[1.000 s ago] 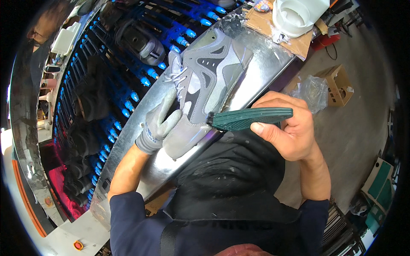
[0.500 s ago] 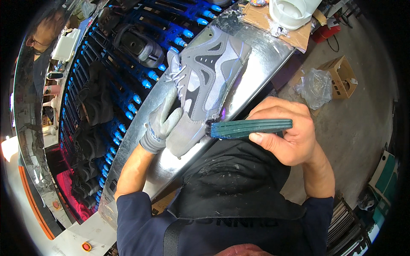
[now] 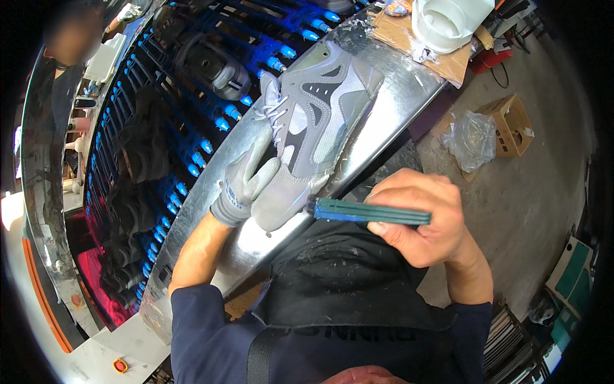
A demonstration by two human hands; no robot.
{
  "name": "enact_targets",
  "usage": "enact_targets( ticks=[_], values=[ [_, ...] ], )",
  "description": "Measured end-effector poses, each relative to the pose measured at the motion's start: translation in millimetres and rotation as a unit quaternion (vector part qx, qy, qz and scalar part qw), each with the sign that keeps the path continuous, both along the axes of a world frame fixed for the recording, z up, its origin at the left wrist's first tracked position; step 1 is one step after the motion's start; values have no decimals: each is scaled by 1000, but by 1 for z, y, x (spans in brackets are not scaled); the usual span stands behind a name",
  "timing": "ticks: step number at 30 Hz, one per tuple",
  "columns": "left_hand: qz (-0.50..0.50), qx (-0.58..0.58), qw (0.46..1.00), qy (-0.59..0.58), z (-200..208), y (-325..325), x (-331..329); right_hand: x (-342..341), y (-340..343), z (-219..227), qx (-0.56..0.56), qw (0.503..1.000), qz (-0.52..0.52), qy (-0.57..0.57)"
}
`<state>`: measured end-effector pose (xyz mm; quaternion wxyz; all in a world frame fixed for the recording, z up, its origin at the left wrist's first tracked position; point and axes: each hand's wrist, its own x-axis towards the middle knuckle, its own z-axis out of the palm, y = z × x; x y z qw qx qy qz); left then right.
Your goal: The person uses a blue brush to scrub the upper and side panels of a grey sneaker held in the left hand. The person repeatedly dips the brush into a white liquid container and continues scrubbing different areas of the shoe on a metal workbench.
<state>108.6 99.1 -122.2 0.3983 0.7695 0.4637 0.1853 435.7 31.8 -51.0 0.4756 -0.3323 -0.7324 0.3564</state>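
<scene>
A grey and white shoe upper (image 3: 320, 121) lies on its side on the metal ledge, its toe pointing toward me and its laces on the left. My left hand (image 3: 246, 179), in a grey-white work glove, grips the upper near the toe, with the fingers by the laces and the thumb against the forefoot. My bare right hand (image 3: 427, 214) is closed around a flat green brush (image 3: 374, 212). The brush's dark bristle end is at the lower edge of the upper, beside the toe; whether it touches is hard to tell.
Left of the metal ledge (image 3: 400, 118) runs a rack of blue-tipped rods (image 3: 222, 123) carrying dark shoes (image 3: 214, 70). A white container (image 3: 441, 29) stands on cardboard at the far right. Beyond it, a cardboard box (image 3: 510, 125) and clear plastic bag (image 3: 472, 137) lie on the floor. Another person is at far left.
The brush and my right hand have moved slightly toward me along the toe edge. My left hand keeps its hold on the upper. The whole view has shifted a little.
</scene>
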Motion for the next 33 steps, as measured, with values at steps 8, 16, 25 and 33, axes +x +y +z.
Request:
enact_targets(
  ticks=[8,16,25,33],
  values=[
    [-71,476,875,-51,7,4,44,17,-6,-35,-173,913,-95,356],
    [-119,455,882,-43,43,11,75,-9,-6,-82,69,946,-239,206],
    [-160,446,880,-23,48,16,71,22,-21,-27,27,963,-189,189],
    [-192,406,892,-52,65,22,77,48,-7,9,-94,960,-164,205]
  ],
)
